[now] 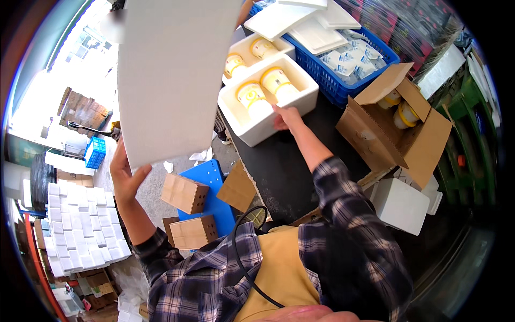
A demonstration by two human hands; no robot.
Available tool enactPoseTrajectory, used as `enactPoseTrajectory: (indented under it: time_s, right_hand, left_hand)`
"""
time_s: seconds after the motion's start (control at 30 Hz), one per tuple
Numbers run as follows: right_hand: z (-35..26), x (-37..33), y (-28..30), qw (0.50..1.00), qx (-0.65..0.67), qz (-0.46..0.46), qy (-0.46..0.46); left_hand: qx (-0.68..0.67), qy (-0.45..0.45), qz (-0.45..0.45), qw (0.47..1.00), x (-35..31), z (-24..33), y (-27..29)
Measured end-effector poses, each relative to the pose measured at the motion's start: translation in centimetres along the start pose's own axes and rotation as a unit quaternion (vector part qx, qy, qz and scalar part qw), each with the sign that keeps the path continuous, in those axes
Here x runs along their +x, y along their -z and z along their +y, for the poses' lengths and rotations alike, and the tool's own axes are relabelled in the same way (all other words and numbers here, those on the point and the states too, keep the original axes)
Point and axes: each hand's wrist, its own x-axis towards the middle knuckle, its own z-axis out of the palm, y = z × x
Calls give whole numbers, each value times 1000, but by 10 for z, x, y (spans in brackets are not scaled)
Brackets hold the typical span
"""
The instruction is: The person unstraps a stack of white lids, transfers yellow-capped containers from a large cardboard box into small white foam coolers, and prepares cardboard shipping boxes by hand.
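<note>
A large white panel (166,80), probably foam, rises close in front of me and blocks much of the upper left. My left hand (127,174) grips it at the lower left corner, thumb apart and fingers partly hidden behind the edge. On the dark table, my right hand (288,119) has its fingers curled at the near rim of an uncovered white foam box (252,131). Inside that box stand two white tubs with yellow lids (250,94). A second foam box (287,47) behind it holds similar tubs and is partly covered by the panel.
A blue crate (335,88) at the back holds white-and-blue packs, with foam lids (316,37) piled over it. An open cardboard box (370,134) with tubs sits to the right. Small cartons (185,193) lie left of the dark table (279,172). Another person's arm (245,12) shows at the top.
</note>
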Motion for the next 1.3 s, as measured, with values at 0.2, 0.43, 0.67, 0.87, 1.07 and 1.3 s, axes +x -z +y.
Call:
enactPoseTrajectory:
  time_s: [0.2,0.43,0.67,0.87,1.07,1.3]
  right_hand:
    - [10,37,33,994,-7,28,104]
    - [109,-189,158,1000,-5,3,26]
    - [-43,-421,285,966,-54,49,249]
    - [-140,-248,387,875,-339,93,332]
    - [-125,-128,405,722,-648,151,189]
    - [-193,-152,509,616,-657,328,285]
  left_hand:
    - [12,-68,-258,964,0,22,-34]
    - [15,-50,-411,910,-51,0,-98]
    - [38,45,-441,895,-14,25,-152]
    - [-150,-247,-465,837,135,191,-318]
    - [150,-295,-541,773,156,218,-520]
    - [328,-285,-340,834,257,124,-522]
